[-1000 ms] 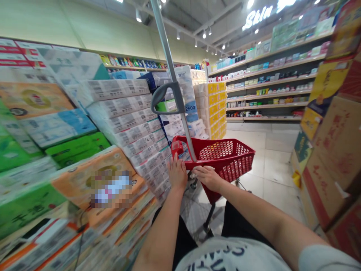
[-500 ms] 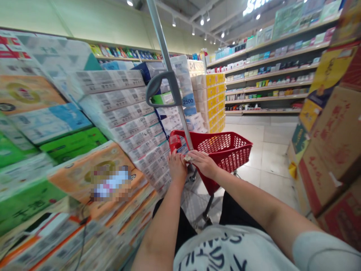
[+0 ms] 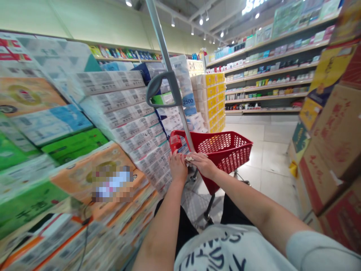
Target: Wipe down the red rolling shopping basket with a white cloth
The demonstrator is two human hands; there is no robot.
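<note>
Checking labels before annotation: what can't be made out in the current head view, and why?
All in the head view:
Pale crumpled item: mostly covered by the right hand.
Palm of the left hand: faces away, so its grip is unclear.
Floor of the red basket: hidden by its near wall.
Metal pole and lit sign: tops cut off by the upper edge.
Patch on the orange pack: pixelated.
Labels on the shelf goods: too small.

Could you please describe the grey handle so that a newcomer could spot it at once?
Find the red shopping cart standing in the aisle. Follow the slanting metal pole upward from it to the grey handle. Its open loop shape sets it apart from the boxy white packs stacked behind.
</note>
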